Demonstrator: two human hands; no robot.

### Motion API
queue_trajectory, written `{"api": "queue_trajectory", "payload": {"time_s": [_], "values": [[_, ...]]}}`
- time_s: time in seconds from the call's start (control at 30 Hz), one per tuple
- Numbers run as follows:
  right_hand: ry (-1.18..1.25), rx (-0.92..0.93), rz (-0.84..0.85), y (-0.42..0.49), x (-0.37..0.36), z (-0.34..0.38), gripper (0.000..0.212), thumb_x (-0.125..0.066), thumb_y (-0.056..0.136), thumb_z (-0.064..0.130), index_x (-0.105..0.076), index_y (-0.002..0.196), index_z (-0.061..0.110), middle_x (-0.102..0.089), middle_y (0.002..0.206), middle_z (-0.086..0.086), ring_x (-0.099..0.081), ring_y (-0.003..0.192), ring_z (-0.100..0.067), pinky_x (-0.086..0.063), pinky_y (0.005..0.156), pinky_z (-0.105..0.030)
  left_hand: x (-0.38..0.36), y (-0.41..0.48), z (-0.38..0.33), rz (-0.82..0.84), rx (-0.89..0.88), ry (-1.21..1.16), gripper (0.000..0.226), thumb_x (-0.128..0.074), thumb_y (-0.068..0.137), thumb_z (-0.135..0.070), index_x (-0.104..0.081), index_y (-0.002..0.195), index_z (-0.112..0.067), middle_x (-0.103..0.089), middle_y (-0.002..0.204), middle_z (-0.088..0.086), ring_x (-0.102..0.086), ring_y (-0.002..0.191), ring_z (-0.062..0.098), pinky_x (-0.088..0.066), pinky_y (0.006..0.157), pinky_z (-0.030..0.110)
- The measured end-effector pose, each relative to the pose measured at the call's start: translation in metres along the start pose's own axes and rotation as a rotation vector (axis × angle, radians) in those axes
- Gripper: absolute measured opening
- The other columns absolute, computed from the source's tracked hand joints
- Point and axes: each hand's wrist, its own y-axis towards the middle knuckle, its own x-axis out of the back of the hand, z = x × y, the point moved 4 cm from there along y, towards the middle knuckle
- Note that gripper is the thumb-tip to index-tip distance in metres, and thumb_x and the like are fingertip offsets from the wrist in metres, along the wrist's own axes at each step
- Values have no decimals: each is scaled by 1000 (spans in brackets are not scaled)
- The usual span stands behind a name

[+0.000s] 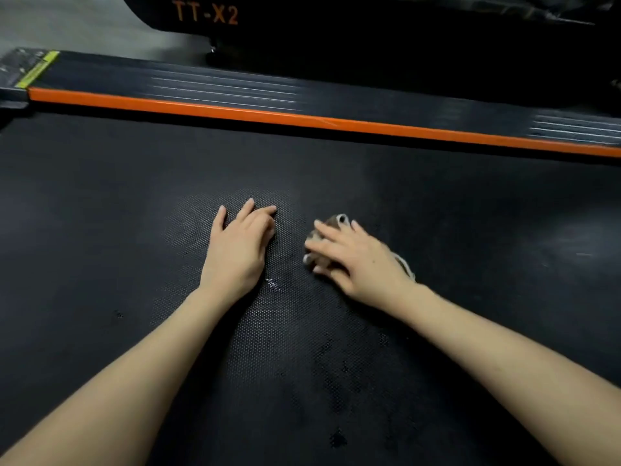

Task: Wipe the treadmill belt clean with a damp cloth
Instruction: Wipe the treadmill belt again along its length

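The black textured treadmill belt (100, 196) fills most of the view, and both bare forearms reach across it. The left hand (238, 250) rests palm down on the belt, its fingers loosely bent with the tips touching the surface; it holds nothing. Just to its right, the right hand (356, 260) lies on top of a small bunched cloth (339, 219). Its fingers are spread and fairly straight, pressing the cloth onto the belt rather than closing round it. The cloth pokes out beyond the fingertips and at the wrist side of the hand. Dark wet-looking blotches (336, 438) and a small glint of moisture (272, 284) mark the belt between and below the arms. Beyond the hands runs an orange strip (235, 111) along the ribbed side rail (235, 85), with a yellow label (37, 69) at its left end. Behind stands a dark machine body bearing orange lettering (205, 13) — "TT-X2".
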Motion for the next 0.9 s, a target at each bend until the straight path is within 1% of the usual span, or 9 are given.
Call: {"api": "queue_trajectory", "payload": {"time_s": [0.07,0.17,0.2,0.27,0.43,0.53,0.67,0.7,0.9], "values": [[-35,-154,-70,32,7,-37,35,-58,85,26,-64,117,13,-55,132,-18,-56,114,-39,-41,98,-47,0,0,2,-3,5,-6,21,-38,101,-24,-58,100,-16,-48,141,-9,-27,141,18,-4,115,44],[-18,-565,-114,71,6,-96,36,-52,94,32,-57,127,20,-41,146,-9,-42,129,-33,-31,103,-38,-2,-1,2,-1,8,-9,22,-36,102,-24,-56,98,-17,-48,140,-10,-27,141,17,-5,116,44],[-32,-603,-130,76,5,-100,37,-50,95,34,-55,128,20,-40,147,-8,-41,129,-33,-31,103,-39,-2,-1,2,-5,6,-5,22,-35,102,-25,-56,98,-17,-48,140,-10,-27,141,17,-5,116,43],[-63,-525,-114,75,6,-81,36,-50,95,31,-56,126,15,-42,145,-10,-45,125,-35,-35,99,-40,0,0,2,-7,7,0,22,-36,102,-24,-56,97,-17,-49,140,-10,-27,141,17,-5,115,44],[-8,-5,-51,25,-3,0,41,-50,87,34,-65,116,9,-57,128,-18,-60,105,-42,-49,89,-47,-1,0,3,-23,-15,7,24,-35,101,-26,-57,97,-18,-52,137,-9,-32,139,20,-11,113,49],[-55,-32,24,44,-1,-30,39,-56,91,29,-58,127,15,-47,141,-12,-48,123,-37,-39,100,-42,-2,-1,3,-13,-6,11,22,-36,102,-26,-57,98,-19,-50,138,-11,-30,140,18,-8,114,46],[-60,-496,-90,95,3,-88,39,-48,96,32,-52,132,19,-40,146,-9,-38,131,-33,-29,104,-38,-2,-1,3,-17,-2,4,21,-36,101,-26,-56,98,-18,-50,138,-11,-30,140,17,-8,115,44],[-59,-520,-98,97,1,-84,39,-48,96,32,-52,132,17,-41,145,-9,-40,129,-33,-30,103,-39,-2,0,3,-19,1,9,22,-35,101,-26,-56,98,-19,-50,138,-11,-30,140,17,-7,115,44],[31,-52,-28,49,-8,-8,42,-61,85,28,-61,122,10,-53,134,-18,-55,114,-40,-42,98,-46,-4,1,4,-12,-10,44,45,-15,93,-42,-55,99,-22,-51,137,-11,-32,139,17,-11,113,47]]}}
